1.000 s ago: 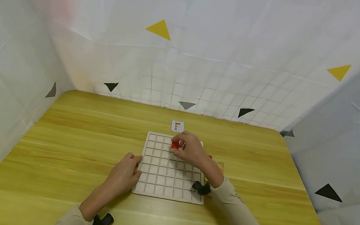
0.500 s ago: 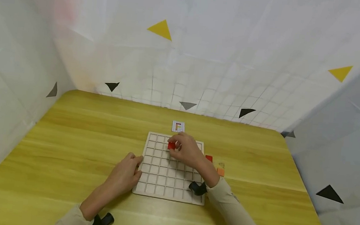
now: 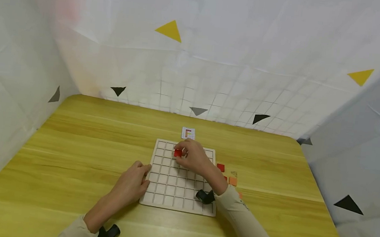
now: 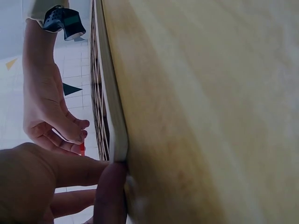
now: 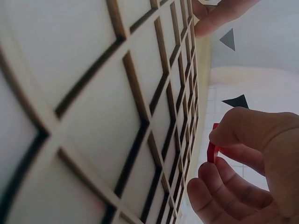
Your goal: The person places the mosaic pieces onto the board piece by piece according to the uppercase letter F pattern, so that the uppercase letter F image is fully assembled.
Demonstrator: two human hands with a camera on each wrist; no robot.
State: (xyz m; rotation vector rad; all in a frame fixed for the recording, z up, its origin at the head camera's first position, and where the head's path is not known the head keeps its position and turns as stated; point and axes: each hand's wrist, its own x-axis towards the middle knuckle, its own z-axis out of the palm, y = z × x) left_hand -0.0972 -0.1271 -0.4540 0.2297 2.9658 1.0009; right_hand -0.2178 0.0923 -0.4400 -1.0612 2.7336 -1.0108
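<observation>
My right hand (image 3: 193, 156) pinches a small red square tile (image 3: 178, 153) between thumb and fingers, over the upper part of the pale wooden grid board (image 3: 167, 188). In the right wrist view the red tile (image 5: 213, 144) appears edge-on, apart from the grid. On the board's left side, my left hand (image 3: 131, 181) holds the edge with thumb and forefinger. The left wrist view shows that thumb (image 4: 111, 191) against the board's edge (image 4: 114, 112). My right forearm covers part of the board's right side.
Behind the board lies a small card (image 3: 188, 133) printed with a coloured grid pattern. Right of the board are loose tiles, including a red tile (image 3: 220, 168) and an orange tile (image 3: 233, 181); my right arm partly hides others. White sheets (image 3: 250, 44) surround the table.
My right hand has moved slightly left across the board with the red tile. More loose tiles show beside its forearm. The left hand stays at the board's edge.
</observation>
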